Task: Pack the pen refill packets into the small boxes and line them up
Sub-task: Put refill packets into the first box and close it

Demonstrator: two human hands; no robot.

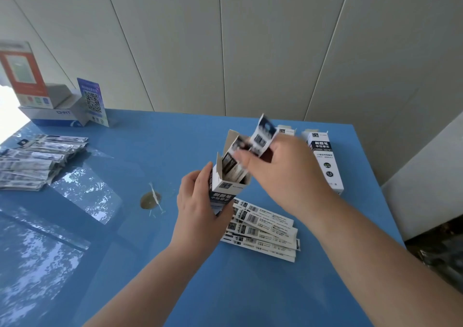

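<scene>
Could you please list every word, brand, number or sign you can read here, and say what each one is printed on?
"CHNT", seen upside down: on the white and blue carton at the table's far left.
"0.5": in a dark circle on the standing box at the far right.
Chinese headline on that standing box: partly legible, not surely readable.
QR code, text too small: blue card.
Barcodes and fine print on the packets: too small.
Box in the left hand and packets in the right hand: blurred.
</scene>
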